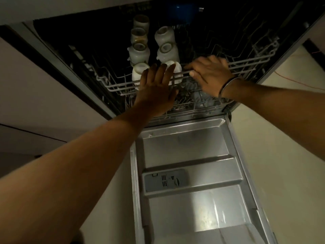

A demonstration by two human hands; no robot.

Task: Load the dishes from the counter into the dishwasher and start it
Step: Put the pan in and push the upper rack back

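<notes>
With the mugs (140,50) sitting just beyond your fingertips in the upper rack (246,63), push evenly: your left hand (156,90) lies flat, fingers straight, against the rack's front rail and holds nothing, while your right hand (209,74) has its fingers curled over that rail. Drive both together so the rack slides in straight above the open door (193,155).

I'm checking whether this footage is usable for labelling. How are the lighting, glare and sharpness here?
Head view: dim overall, and the dishwasher's inside is nearly black beyond the pale cups. There is bright glare low on the open door. The left hand and right hand at the upper rack look soft. Wide-angle bending splays straight edges outward.
</notes>
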